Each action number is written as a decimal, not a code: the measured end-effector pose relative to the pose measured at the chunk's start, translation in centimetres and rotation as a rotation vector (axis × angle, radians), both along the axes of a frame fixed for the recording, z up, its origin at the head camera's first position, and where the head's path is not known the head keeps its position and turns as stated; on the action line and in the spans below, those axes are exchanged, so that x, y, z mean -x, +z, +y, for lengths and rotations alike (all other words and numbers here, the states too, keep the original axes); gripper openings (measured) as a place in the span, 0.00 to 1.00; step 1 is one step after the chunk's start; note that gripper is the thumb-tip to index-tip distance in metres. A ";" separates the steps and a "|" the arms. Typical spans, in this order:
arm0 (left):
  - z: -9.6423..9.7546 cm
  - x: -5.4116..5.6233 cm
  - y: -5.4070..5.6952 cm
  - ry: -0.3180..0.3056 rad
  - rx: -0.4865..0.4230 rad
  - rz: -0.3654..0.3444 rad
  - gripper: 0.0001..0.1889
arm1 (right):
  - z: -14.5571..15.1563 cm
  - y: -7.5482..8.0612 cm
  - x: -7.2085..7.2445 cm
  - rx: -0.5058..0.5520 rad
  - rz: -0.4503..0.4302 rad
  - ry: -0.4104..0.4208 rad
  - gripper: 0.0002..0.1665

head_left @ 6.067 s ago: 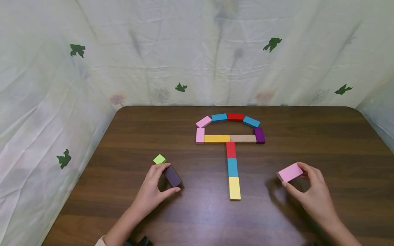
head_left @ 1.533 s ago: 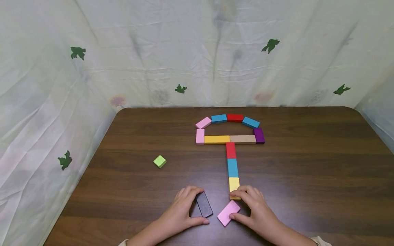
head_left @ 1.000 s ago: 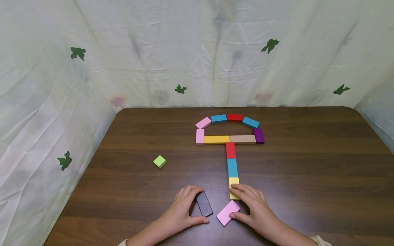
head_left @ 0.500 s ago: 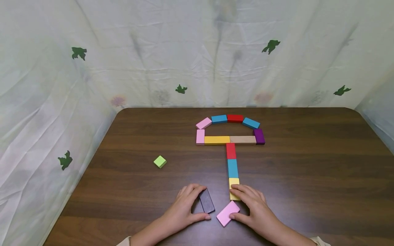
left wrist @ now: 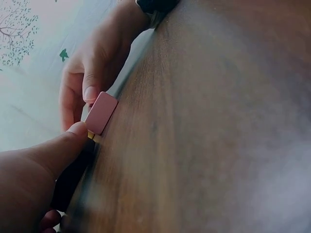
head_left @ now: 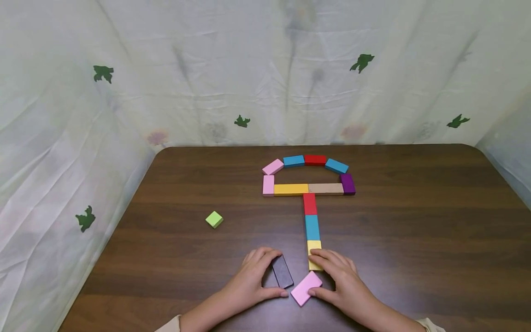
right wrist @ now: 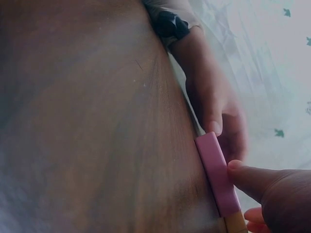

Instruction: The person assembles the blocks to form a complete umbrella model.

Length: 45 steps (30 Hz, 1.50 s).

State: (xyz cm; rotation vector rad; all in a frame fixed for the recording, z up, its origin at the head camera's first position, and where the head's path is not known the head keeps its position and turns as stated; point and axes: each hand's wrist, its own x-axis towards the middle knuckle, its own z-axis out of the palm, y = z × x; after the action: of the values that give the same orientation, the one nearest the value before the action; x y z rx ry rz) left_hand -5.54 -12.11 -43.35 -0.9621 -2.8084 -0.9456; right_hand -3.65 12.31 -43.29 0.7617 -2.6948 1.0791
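In the head view my left hand (head_left: 253, 276) holds a dark grey wooden block (head_left: 283, 272), fingers at its far end and thumb by its near end. Close on its right lies a pink block (head_left: 306, 288), slanted, its far corner at the foot of the yellow block (head_left: 315, 266). My right hand (head_left: 346, 286) touches the pink block's right edge with its thumb, while its fingers rest over the yellow block. Both thumbs meet the pink block's outline in the right wrist view. Beyond the yellow block a blue block (head_left: 312, 228) and a red block (head_left: 309, 204) continue the column.
Above the column, an orange-yellow block (head_left: 291, 189) and a tan block (head_left: 326, 188) form a bar. Pink, blue, red and purple blocks (head_left: 347, 184) arch over it. A light green block (head_left: 214, 219) lies alone at left on the brown table (head_left: 415, 221). A pale curtain (head_left: 199, 74) hangs behind.
Both hands have come from the sides to the middle; the pink block now lies below the yellow one. Over the last second my left hand slides the dark grey block slightly right, towards the pink.
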 end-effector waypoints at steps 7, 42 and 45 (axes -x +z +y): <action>0.1 0.1 0.0 -0.022 -0.005 0.024 0.40 | 0.0 0.1 0.0 -0.001 -0.031 -0.003 0.36; -4.1 3.5 2.5 0.153 -0.231 0.245 0.36 | 0.1 -0.1 0.0 0.008 -0.019 -0.004 0.36; -5.2 4.2 2.5 0.203 -0.224 0.269 0.36 | 0.1 -0.1 0.0 0.009 -0.006 0.002 0.37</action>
State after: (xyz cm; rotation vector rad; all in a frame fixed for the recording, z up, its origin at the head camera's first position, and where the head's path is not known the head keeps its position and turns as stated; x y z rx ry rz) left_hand -9.73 -17.27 -40.83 -0.7011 -2.4583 -0.9928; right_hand -3.65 12.41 -43.43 0.7610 -2.6930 1.0949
